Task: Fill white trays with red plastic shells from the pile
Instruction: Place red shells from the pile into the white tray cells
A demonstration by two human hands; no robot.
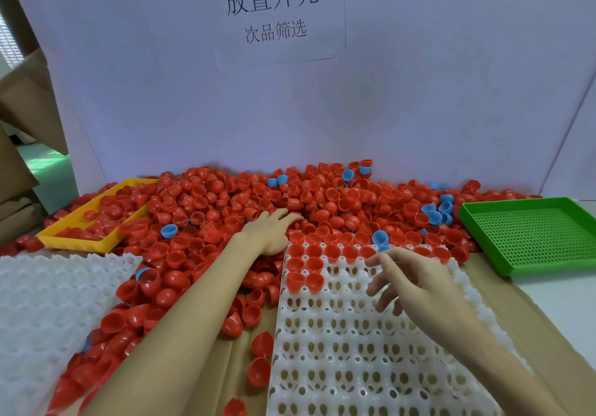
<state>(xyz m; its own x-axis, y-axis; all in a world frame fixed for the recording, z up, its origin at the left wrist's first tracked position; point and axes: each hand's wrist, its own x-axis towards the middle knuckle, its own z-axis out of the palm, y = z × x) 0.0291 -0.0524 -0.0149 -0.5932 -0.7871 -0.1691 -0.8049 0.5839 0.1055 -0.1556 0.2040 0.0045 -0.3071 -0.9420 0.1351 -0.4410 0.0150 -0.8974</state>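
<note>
My left hand [269,230] lay flat on the pile of red shells [245,209], just behind the white tray [348,344], with its fingers straight and holding nothing. My right hand [416,283] hung over the far right part of the white tray, fingers spread and a little bent, and it held nothing too. The white tray had red shells sitting in its far rows, and the holes nearer to me had none. A few blue shells [437,214] were mixed into the pile behind the tray. A second white tray [42,302] lay to the left of the first. A yellow tray [75,241] with red shells in it sat far to the left, and a green tray [532,235] sat to the right.
</note>
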